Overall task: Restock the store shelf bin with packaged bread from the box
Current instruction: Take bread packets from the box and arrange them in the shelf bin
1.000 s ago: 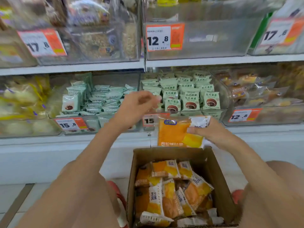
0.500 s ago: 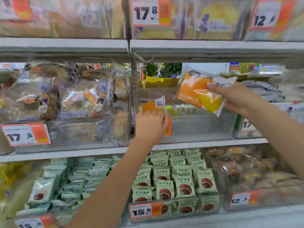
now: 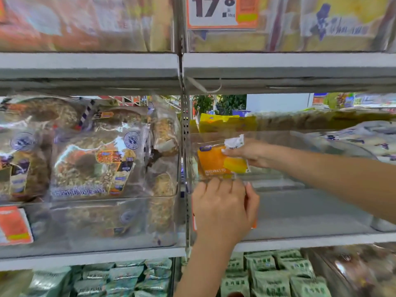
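Holding an orange and yellow bread packet [image 3: 220, 162] by its upper right corner, the person's right hand [image 3: 249, 152] pinches the wrapper between thumb and fingers and has it inside the clear plastic shelf bin [image 3: 300, 206], near the bin's front left corner and above its floor; the packet looks light, soft and easily squashed, with a slick film wrapper, so the crimped edge or a corner seems the safest place to grip it rather than the middle; small white characters run along its lower edge but are too blurred to read; the left hand [image 3: 222, 207] sits just below, fingers curled over the bin's front wall, and whether it also holds a second packet cannot be told; an orange price tag [image 3: 254, 224] peeks out from behind that hand, its figures hidden; on the shelf above, a larger price tag [image 3: 221, 11] shows "17" and a small "8"; to the left, a neighbouring bin holds large seeded loaves [image 3: 94, 163] in clear bags with round blue seals; below, green packets [image 3: 278, 273] fill the lower shelf.
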Action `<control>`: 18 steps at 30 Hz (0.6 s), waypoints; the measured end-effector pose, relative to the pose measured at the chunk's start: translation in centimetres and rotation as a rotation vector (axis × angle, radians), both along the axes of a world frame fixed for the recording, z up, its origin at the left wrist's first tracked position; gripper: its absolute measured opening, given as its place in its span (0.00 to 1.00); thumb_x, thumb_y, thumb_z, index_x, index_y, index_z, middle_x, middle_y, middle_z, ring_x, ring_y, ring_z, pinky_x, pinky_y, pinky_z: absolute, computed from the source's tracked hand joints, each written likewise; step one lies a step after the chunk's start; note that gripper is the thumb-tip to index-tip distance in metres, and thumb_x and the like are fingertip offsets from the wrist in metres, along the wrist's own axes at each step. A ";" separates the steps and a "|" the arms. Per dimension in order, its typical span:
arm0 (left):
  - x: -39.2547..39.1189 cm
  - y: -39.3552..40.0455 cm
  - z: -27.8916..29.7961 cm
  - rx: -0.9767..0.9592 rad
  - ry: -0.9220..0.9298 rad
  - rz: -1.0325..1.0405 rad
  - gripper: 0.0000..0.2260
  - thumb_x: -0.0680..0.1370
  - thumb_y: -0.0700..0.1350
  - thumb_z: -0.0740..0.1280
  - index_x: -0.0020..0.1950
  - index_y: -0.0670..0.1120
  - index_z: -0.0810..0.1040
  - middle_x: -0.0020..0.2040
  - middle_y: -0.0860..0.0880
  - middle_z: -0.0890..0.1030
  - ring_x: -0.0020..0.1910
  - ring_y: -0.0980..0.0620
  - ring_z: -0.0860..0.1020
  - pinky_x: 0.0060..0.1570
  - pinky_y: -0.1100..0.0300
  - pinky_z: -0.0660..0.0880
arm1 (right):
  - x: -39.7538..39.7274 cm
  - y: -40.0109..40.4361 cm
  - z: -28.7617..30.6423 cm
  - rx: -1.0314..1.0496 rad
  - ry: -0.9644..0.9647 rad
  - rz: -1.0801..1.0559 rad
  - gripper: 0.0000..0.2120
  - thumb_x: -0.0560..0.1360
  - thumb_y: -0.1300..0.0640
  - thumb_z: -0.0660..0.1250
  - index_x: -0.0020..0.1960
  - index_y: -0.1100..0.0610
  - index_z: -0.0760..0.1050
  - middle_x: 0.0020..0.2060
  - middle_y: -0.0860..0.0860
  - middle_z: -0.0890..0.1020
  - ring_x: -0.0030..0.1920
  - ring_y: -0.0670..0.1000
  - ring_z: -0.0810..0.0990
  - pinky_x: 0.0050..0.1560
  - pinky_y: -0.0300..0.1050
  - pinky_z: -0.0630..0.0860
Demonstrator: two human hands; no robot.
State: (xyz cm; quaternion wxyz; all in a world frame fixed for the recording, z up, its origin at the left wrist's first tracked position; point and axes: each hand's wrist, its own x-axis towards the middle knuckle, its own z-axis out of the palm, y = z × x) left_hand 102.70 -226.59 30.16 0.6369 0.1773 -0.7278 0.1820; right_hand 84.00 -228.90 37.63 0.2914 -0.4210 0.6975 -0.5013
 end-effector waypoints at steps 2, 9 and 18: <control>0.0 0.1 0.0 -0.012 0.009 -0.012 0.18 0.77 0.48 0.56 0.29 0.47 0.73 0.26 0.50 0.73 0.28 0.48 0.71 0.34 0.56 0.57 | -0.4 -1.2 -0.8 -0.015 -0.052 0.003 0.33 0.64 0.49 0.74 0.66 0.59 0.71 0.65 0.55 0.76 0.67 0.54 0.72 0.71 0.55 0.64; 0.0 0.0 -0.1 -0.031 0.031 -0.051 0.19 0.78 0.49 0.55 0.28 0.48 0.72 0.25 0.51 0.72 0.27 0.49 0.70 0.34 0.57 0.57 | -0.8 -2.4 -2.9 0.127 0.255 -0.377 0.32 0.69 0.46 0.74 0.65 0.60 0.68 0.55 0.53 0.75 0.54 0.53 0.75 0.42 0.45 0.76; -0.1 0.1 -0.2 -0.032 0.038 -0.060 0.20 0.78 0.49 0.54 0.28 0.47 0.71 0.25 0.50 0.72 0.27 0.48 0.70 0.34 0.56 0.59 | 0.2 -3.7 -2.8 0.061 0.189 -0.384 0.27 0.73 0.51 0.71 0.66 0.60 0.67 0.59 0.56 0.75 0.55 0.56 0.77 0.30 0.46 0.74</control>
